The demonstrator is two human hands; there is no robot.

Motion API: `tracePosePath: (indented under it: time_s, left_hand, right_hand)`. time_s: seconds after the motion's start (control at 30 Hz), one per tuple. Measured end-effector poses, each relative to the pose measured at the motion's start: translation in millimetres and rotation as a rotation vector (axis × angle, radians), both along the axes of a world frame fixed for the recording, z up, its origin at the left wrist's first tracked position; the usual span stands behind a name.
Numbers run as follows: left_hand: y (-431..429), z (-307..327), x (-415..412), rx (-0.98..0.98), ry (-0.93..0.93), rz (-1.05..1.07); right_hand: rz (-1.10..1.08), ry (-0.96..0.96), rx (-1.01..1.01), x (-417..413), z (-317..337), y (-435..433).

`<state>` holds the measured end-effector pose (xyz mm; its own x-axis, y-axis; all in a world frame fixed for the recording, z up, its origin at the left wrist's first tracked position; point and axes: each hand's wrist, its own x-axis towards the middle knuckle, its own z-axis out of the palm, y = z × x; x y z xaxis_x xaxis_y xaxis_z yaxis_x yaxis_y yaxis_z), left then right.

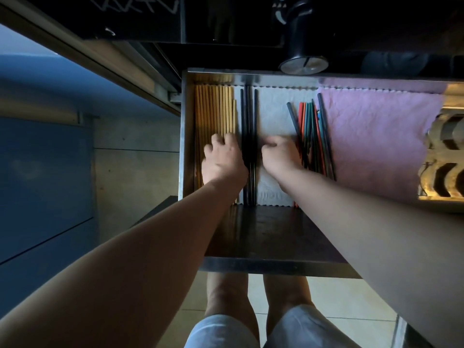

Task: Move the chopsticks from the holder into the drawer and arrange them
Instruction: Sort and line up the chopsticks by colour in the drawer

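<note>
**Both hands working among chopsticks in the open drawer**

Head view. A metal drawer (186, 136) is standing pulled out below a dark counter edge. A white cloth (272, 114) is lining its middle and a pink cloth (371, 136) is lining its right part.

Three groups of chopsticks are lying lengthwise in the drawer. Wooden chopsticks (213, 109) are lying side by side in a neat row against the left wall. Black chopsticks (248, 114) are lying just right of them, close together and parallel. Coloured chopsticks (310, 121) — red, green, dark — are lying in a looser, slightly fanned bunch where the white cloth meets the pink one. No holder is showing in this view.

The left hand (222, 159) is resting palm down on the near part of the wooden chopsticks, fingers curled and slightly spread, its right edge just beside the black set. Whether it is gripping any stick I cannot tell.

The right hand (280, 154) is lying on the white cloth between the black set and the coloured bunch, fingers curled inward and pointing left toward the black chopsticks. Whether anything is pinched I cannot tell.

Both forearms are reaching in from the near edge. A carved wooden object (444, 151) is sitting at the drawer's far right.
</note>
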<state>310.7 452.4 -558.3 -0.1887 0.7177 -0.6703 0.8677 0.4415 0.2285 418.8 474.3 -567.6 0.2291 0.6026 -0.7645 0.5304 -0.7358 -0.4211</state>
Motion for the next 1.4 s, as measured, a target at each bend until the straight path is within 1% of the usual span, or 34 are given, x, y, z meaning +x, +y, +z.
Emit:
tracePosePath:
  time_s: [0.07, 0.13, 0.2, 0.27, 0.37, 0.5, 0.67, 0.83, 0.97, 1.1, 1.2, 1.3, 1.37, 1.4]
  left_hand:
    - [-3.9, -4.4, -4.4, 0.057, -0.007, -0.238]
    - [-7.7, -10.6, -9.4, -0.02, -0.029, -0.42]
    - [-12.0, -15.8, -15.9, -0.066, 0.003, -0.519]
    - [-14.3, -16.2, -21.5, -0.064, 0.028, -0.543]
    - [-15.5, -13.0, -25.9, -0.065, 0.021, -0.513]
    - [-18.2, -15.5, -28.2, -0.078, 0.003, -0.576]
    - [-18.6, -16.9, -26.4, -0.086, 0.025, -0.582]
    - [-16.9, -14.9, -23.1, -0.1, 0.045, -0.589]
    - [-15.3, -12.6, -10.8, -0.032, 0.052, -0.565]
    - [-13.9, -7.2, 11.3, 0.028, -0.013, -0.542]
    - [-11.3, -0.9, 32.5, 0.071, -0.067, -0.473]
    - [-6.7, 2.6, 56.3, 0.037, -0.093, -0.399]
    - [-2.6, 3.7, 72.4, -0.027, -0.143, -0.287]
    - [-0.3, 4.4, 80.2, -0.052, -0.187, -0.194]
  right_hand:
    - [0.001, 0.003, 0.002, -4.7, 0.2, 1.5]
    - [0.003, 0.021, -0.004, -10.1, 2.6, 2.8]
    - [0.008, 0.073, -0.021, -15.2, 2.9, 3.5]
    - [0.001, 0.09, -0.039, -18.2, 3.4, 3.9]
    - [-0.001, 0.038, -0.034, -19.9, -1.2, 3.2]
    - [-0.001, 0.095, -0.047, -26.6, -0.9, -1.9]
    - [0.046, 0.027, -0.03, -21.0, -2.4, -2.6]
    - [0.06, 0.067, -0.02, -17.0, -1.9, -4.5]
    - [0.05, 0.031, 0.029, 6.4, -0.9, -3.4]
    - [0.046, 0.015, 0.081, 41.9, -1.0, -2.3]
    - [0.021, -0.014, 0.114, 71.3, -6.2, -2.2]
    - [-0.006, -0.003, 0.122, 97.0, -12.4, -4.3]
    - [0.012, -0.02, 0.121, 112.3, -14.0, -6.9]
    - [0.017, -0.034, 0.118, 120.0, -15.7, -8.6]
